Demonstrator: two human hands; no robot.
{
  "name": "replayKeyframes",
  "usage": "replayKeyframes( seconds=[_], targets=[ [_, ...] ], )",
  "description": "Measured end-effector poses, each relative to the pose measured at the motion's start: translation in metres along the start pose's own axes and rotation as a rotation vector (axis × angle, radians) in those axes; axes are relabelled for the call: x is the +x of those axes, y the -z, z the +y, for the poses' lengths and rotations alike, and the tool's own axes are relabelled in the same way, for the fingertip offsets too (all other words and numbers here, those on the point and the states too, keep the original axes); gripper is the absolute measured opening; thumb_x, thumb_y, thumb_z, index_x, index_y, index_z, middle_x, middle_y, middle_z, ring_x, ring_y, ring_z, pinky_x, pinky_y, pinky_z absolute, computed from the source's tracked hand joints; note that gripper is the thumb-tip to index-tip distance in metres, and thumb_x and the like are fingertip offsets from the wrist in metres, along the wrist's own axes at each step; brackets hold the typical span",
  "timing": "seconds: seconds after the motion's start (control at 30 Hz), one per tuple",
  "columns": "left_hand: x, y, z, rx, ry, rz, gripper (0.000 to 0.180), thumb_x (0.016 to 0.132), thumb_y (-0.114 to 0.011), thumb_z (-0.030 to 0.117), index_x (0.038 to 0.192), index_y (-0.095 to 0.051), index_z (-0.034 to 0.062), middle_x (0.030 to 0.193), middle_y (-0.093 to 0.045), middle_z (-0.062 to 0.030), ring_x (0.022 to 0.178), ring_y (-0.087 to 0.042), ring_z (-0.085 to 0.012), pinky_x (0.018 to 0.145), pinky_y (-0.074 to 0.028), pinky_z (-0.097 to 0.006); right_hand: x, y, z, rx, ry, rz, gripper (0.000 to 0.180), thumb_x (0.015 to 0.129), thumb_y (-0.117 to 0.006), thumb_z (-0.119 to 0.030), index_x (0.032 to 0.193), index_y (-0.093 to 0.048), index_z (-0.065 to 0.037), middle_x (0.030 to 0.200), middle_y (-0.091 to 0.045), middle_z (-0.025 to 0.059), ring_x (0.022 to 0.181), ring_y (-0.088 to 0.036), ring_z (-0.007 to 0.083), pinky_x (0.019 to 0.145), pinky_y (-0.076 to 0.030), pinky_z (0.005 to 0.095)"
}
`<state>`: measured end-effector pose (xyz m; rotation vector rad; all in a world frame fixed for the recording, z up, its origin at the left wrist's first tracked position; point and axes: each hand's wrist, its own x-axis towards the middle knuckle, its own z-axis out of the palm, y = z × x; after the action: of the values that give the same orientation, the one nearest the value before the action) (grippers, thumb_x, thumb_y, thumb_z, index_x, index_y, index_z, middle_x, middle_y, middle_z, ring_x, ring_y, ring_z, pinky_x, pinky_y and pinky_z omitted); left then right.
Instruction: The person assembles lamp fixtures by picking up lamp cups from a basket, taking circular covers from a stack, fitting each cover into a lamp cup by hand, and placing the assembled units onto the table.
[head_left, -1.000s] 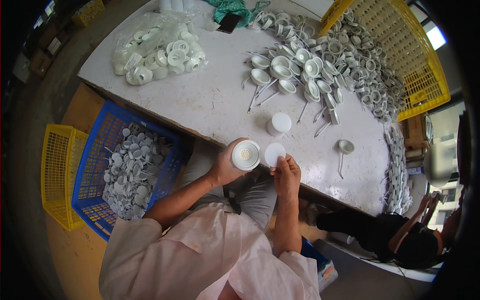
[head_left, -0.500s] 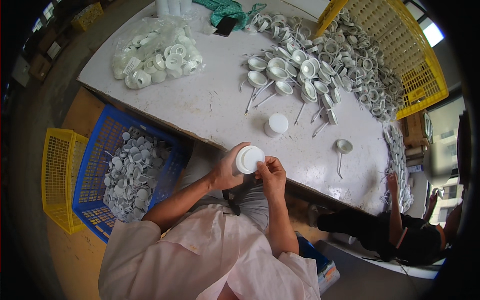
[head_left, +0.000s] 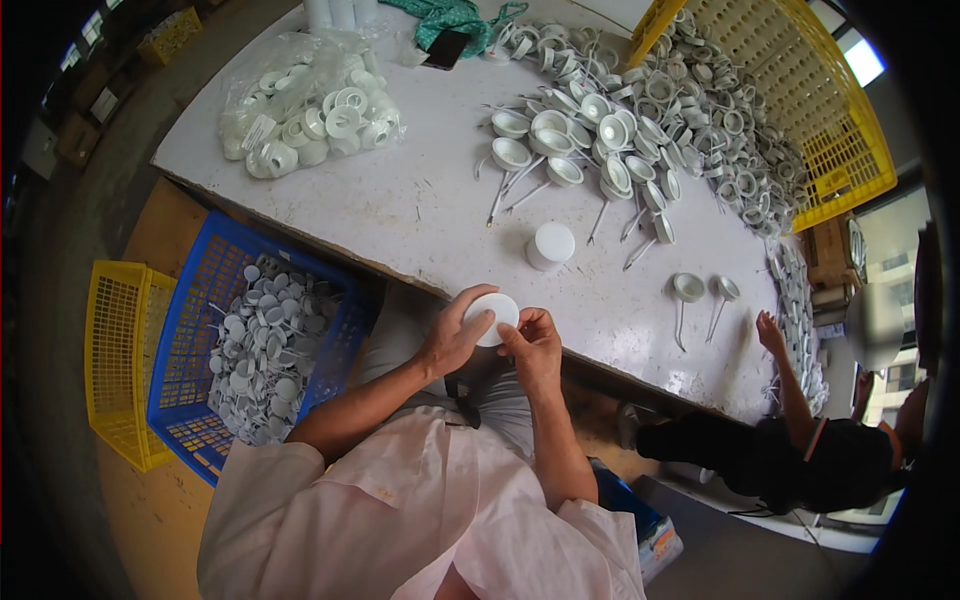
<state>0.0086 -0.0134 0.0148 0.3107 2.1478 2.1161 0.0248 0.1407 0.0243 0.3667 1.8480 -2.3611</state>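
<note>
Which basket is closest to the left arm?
The blue plastic basket, heaped with round white lamp parts; the yellow basket beside it stands farther left.

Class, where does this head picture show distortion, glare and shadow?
Head view throughout: fisheye distortion bends the yellow plastic basket at upper right; a bright window pane beside it looks washed out; soft glare brightens the white tabletop, right of centre; a faint shadow adjoins the upright white cylinder.

Smooth matt plastic-looking disc (head_left: 496,307), glossy scuffed tabletop (head_left: 625,310), crinkled clear plastic bag (head_left: 300,48), blue plastic crate (head_left: 183,372), soft cloth (head_left: 450,14)
</note>
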Motion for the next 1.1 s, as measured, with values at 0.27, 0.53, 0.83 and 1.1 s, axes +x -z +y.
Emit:
replayKeyframes(
  seconds=[0.27,0.53,0.83,1.1],
  targets=[
    [0.001,-0.003,0.001,0.037,0.001,0.056,0.034,0.096,-0.052,0.024,0.124,-0.05,0.0049,0.101,-0.061,-0.0086,0.093,-0.056,-0.0134,0.082,-0.046,-0.028,0.0,-0.002,-0.003,0.049,-0.058,0.012,0.022,0.08,-0.068,-0.006,0.092,-0.05,-0.002,0.083,-0.057,0.0058,0.067,-0.058,0.0117,0.056,-0.052,0.0232],
    [0.001,-0.004,-0.002,0.009,0.006,0.05,0.036,0.096,-0.052,0.025,0.125,-0.048,0.0051,0.102,-0.061,-0.0091,0.093,-0.056,-0.0146,0.083,-0.046,-0.029,0.006,0.001,0.006,0.021,-0.061,0.038,0.021,0.081,-0.068,-0.01,0.089,-0.05,-0.002,0.079,-0.055,0.0055,0.064,-0.057,0.0121,0.054,-0.051,0.0235],
    [-0.001,-0.004,-0.006,0.007,0.007,0.033,0.039,0.093,-0.056,0.023,0.126,-0.047,0.0043,0.106,-0.06,-0.0101,0.097,-0.057,-0.0161,0.084,-0.047,-0.03,0.005,-0.002,0.003,0.015,-0.07,0.04,0.022,0.081,-0.069,-0.012,0.087,-0.051,-0.001,0.076,-0.056,0.0055,0.063,-0.057,0.012,0.053,-0.051,0.0238],
    [-0.003,-0.004,-0.006,0.076,0.008,0.049,0.039,0.093,-0.056,0.022,0.125,-0.047,0.0032,0.106,-0.061,-0.0134,0.098,-0.059,-0.0192,0.084,-0.048,-0.032,0.005,-0.003,0.009,-0.071,-0.09,-0.022,0.026,0.084,-0.066,-0.02,0.085,-0.051,0.001,0.073,-0.056,0.007,0.06,-0.056,0.0116,0.051,-0.05,0.0239]
  ],
)
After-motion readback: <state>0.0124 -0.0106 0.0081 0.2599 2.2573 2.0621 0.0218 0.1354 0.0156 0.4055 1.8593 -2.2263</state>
